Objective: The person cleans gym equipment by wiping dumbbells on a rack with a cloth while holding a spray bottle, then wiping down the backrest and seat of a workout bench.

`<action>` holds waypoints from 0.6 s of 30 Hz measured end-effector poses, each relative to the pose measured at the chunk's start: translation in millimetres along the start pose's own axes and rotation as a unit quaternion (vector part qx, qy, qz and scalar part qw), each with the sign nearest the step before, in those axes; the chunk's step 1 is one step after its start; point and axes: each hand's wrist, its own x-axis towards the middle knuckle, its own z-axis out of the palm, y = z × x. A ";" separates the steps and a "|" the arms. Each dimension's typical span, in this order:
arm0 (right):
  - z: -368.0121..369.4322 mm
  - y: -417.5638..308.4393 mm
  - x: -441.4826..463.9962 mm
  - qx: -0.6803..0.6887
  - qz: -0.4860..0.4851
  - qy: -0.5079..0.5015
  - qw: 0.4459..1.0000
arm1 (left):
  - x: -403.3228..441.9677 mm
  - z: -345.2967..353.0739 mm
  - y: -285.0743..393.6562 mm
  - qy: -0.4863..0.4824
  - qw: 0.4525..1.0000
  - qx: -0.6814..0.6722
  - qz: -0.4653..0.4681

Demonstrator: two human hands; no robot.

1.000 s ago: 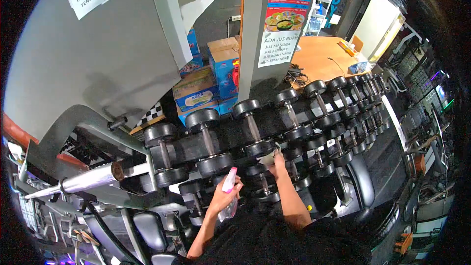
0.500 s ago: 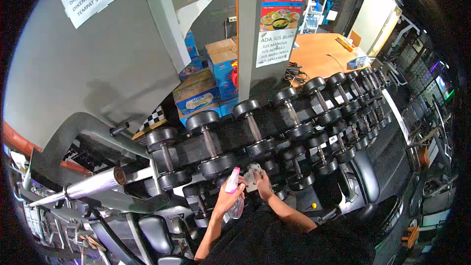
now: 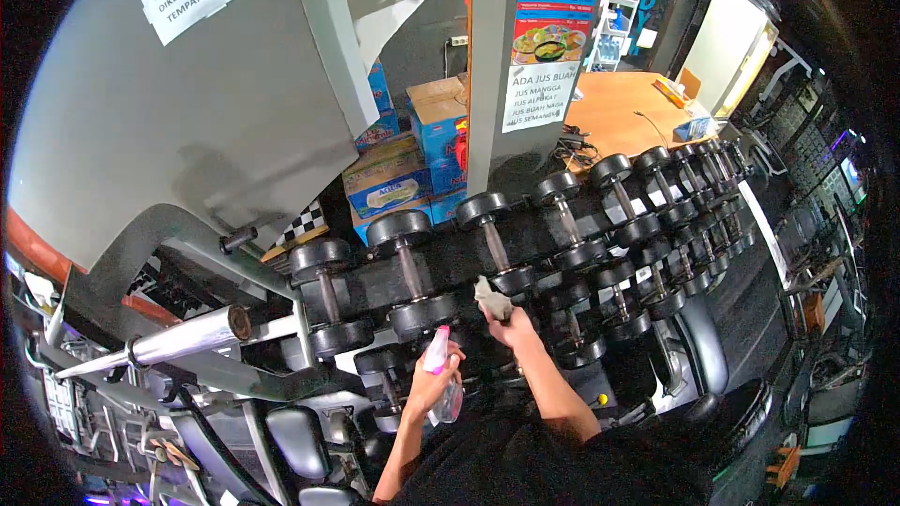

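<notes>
My left hand [image 3: 433,382] is closed around a clear spray bottle [image 3: 450,405] with a pink and white spray head [image 3: 438,350]. In my right hand [image 3: 514,328] is a bunched greyish cloth [image 3: 492,301], its top end close to the near head of a black dumbbell [image 3: 495,245] on the upper rack row. Whether the cloth touches that dumbbell I cannot tell. Ahead of my left hand lies another black dumbbell [image 3: 410,270] with a metal handle. A lower-row dumbbell [image 3: 389,388] is beside my left hand.
Several more dumbbells [image 3: 614,197] run along the two-tier rack to the right. A metal bar [image 3: 169,342] juts out at left. Behind the rack are stacked boxes [image 3: 389,189], a pillar [image 3: 495,56] and an orange-brown desk [image 3: 609,112]. Padded gym benches [image 3: 298,440] stand below.
My right hand has moved forward with the cloth, away from the spray bottle and toward the upper row. My left hand keeps the bottle, slightly lower. The view has shifted a little.
</notes>
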 end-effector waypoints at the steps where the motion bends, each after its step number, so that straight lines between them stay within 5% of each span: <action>1: 12.8 -40.1 -8.0 0.286 0.115 0.105 0.946 | 0.7 0.1 -0.9 -0.001 1.000 0.001 0.000; 2: 24.2 -72.6 -17.9 0.541 0.216 0.198 0.788 | 1.3 0.7 -2.7 -0.004 1.000 -0.006 0.005; 6: -7.1 -96.9 -25.6 0.621 0.216 0.137 0.741 | 4.8 2.4 -1.3 -0.024 0.999 0.017 0.016; 8: -10.1 -115.1 -34.4 0.638 0.127 0.149 0.745 | 6.6 3.6 -2.0 -0.029 0.999 0.014 0.023; 10: -17.4 -135.3 -36.7 0.563 0.020 0.140 0.814 | 7.7 5.2 -1.0 -0.033 0.999 0.010 0.031; 13: 11.0 -203.2 -47.9 0.386 -0.101 0.253 0.881 | 8.8 7.8 1.8 -0.039 0.998 0.019 0.043; 15: 16.4 -203.7 -39.3 0.075 -0.199 0.355 0.910 | 11.0 9.1 -0.9 -0.044 0.998 0.024 0.045; 16: 19.9 -203.2 -34.4 -0.121 -0.237 0.373 0.889 | 12.5 9.3 -3.3 -0.044 0.998 0.023 0.047; 17: 26.1 -197.4 -36.6 -0.336 -0.302 0.372 0.811 | 12.9 8.9 -6.8 -0.045 0.998 0.021 0.034; 18: 27.3 -195.2 -38.7 -0.480 -0.342 0.270 0.762 | 12.9 9.1 -9.0 -0.048 0.998 0.019 0.020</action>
